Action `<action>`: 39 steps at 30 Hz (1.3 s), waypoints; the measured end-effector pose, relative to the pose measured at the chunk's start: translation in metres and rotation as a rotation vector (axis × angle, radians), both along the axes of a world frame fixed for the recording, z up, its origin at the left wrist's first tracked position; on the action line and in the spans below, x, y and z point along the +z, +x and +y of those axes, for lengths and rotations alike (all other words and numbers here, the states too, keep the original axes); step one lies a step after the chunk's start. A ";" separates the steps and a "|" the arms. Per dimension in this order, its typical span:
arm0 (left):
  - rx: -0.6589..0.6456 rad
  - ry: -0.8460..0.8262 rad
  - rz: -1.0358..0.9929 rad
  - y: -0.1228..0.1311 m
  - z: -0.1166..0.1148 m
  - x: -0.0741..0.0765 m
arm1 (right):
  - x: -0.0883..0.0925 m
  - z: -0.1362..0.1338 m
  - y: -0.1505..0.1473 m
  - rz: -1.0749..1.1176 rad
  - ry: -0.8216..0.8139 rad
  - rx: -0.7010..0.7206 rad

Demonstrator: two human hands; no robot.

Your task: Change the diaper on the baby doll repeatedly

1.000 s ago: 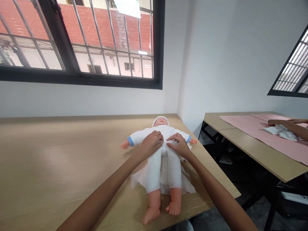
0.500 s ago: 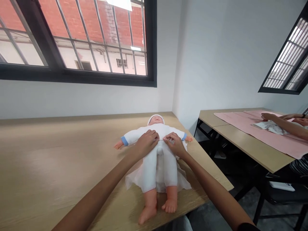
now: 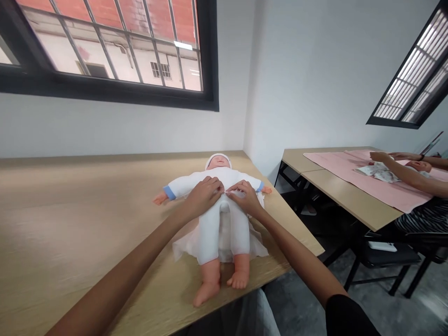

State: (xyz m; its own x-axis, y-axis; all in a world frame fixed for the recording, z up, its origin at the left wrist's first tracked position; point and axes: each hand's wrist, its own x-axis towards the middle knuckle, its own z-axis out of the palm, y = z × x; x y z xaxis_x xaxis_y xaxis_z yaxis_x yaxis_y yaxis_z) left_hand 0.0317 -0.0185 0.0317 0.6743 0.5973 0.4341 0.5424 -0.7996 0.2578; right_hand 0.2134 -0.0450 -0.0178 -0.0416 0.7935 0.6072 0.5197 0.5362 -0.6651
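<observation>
A baby doll [image 3: 210,238] in a white outfit with blue cuffs and a white cap lies face up on the wooden table [image 3: 87,200], its feet toward me. Over its waist, my left hand [image 3: 208,193] and my right hand [image 3: 244,195] are close together, fingertips pinched. A thin pale string or edge runs between the fingertips; its ends are hidden by the fingers. Thin white fabric [image 3: 185,242] spreads on the table beneath the doll's hips and legs.
At the right stands a second table [image 3: 350,200] with a pink cloth [image 3: 402,198], where another person's arms [image 3: 413,179] reach over another doll. A black chair [image 3: 388,259] stands below. A wall and barred window are behind.
The view has shifted, so the doll and both tables sit higher and further left. Both hands stay at the doll's waist, fingertips now slightly closer together.
</observation>
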 end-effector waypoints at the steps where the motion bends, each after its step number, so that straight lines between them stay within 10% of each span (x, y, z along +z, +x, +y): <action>1: -0.007 -0.003 0.012 -0.001 0.000 0.001 | 0.000 0.000 0.001 0.000 0.002 0.005; 39: 0.009 -0.051 -0.100 -0.006 -0.006 0.000 | -0.008 0.001 0.004 0.208 -0.054 0.051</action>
State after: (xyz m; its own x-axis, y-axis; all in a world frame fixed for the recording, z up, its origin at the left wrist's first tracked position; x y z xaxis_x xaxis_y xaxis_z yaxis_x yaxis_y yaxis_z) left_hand 0.0255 -0.0247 0.0320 0.6241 0.6261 0.4674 0.5188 -0.7794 0.3514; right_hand 0.2179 -0.0438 -0.0263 0.0393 0.8252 0.5634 0.3419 0.5187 -0.7836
